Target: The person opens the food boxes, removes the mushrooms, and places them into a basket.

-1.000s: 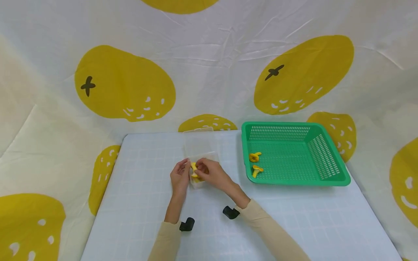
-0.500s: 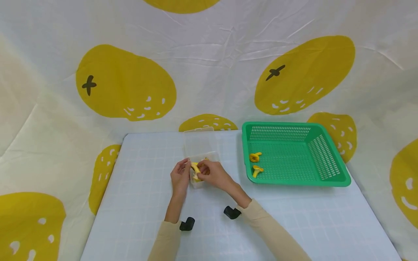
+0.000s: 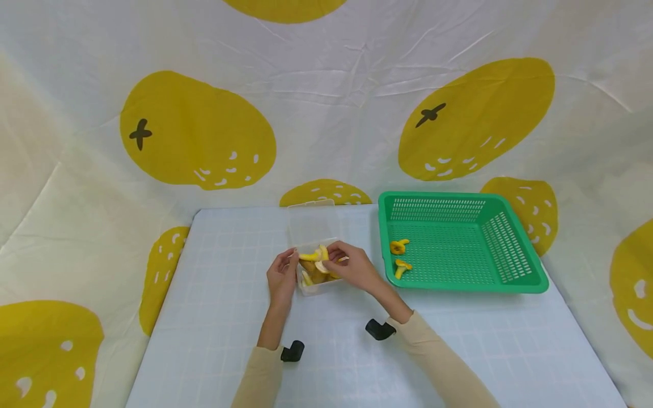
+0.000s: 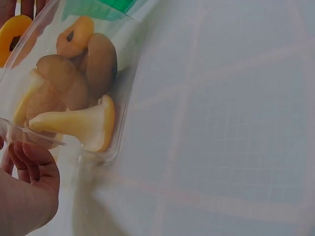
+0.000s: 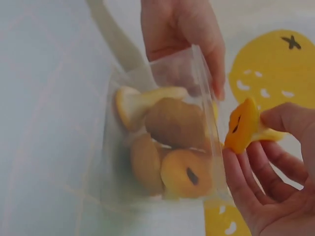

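Note:
A small clear plastic box (image 3: 316,290) with several yellow and brown mushrooms in it stands at mid-table, its lid (image 3: 311,224) folded back. My left hand (image 3: 282,277) holds the box's left side, thumb near the rim; the wall partly blurs its fingers in the right wrist view. Thumb and fingers of my right hand (image 3: 352,266) pinch a yellow mushroom (image 5: 242,125) with a dark mark on its cap, beside the box opening. Inside the box, a pale-stemmed mushroom (image 4: 78,123) lies on its side near brown-capped mushrooms (image 4: 102,64).
To the right stands a green perforated basket (image 3: 459,286). Two yellow mushrooms, an upper one (image 3: 398,246) and a lower one (image 3: 402,267), lie by its left wall. Pale checked cloth covers the table (image 3: 219,317); a fruit-print curtain (image 3: 331,124) hangs behind.
My right hand has moved a little to the right across the box, pinching the mushroom. More mushrooms in the box now show. The left hand has stayed at the box's side.

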Available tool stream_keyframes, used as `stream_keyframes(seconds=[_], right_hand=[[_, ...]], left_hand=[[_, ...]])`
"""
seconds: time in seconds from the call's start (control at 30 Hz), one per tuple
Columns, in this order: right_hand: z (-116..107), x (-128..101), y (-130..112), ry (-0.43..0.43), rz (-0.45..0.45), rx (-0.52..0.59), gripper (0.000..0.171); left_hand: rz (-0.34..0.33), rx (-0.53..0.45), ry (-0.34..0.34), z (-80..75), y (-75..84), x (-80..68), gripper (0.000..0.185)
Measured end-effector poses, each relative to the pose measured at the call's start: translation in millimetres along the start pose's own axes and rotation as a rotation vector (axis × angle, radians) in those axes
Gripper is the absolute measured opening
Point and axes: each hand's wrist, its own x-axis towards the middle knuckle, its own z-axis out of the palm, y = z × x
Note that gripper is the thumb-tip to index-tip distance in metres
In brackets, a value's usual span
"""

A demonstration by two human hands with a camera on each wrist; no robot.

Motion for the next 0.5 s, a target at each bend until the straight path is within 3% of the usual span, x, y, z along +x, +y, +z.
stream_keyframes(seconds=[0.5], right_hand=[[-39.1, -7.3, 7.6, 0.069, 0.057, 0.110, 0.035]], left_hand=[[0.012, 0.006, 0.003, 0.4, -2.1, 0.3, 0.035]])
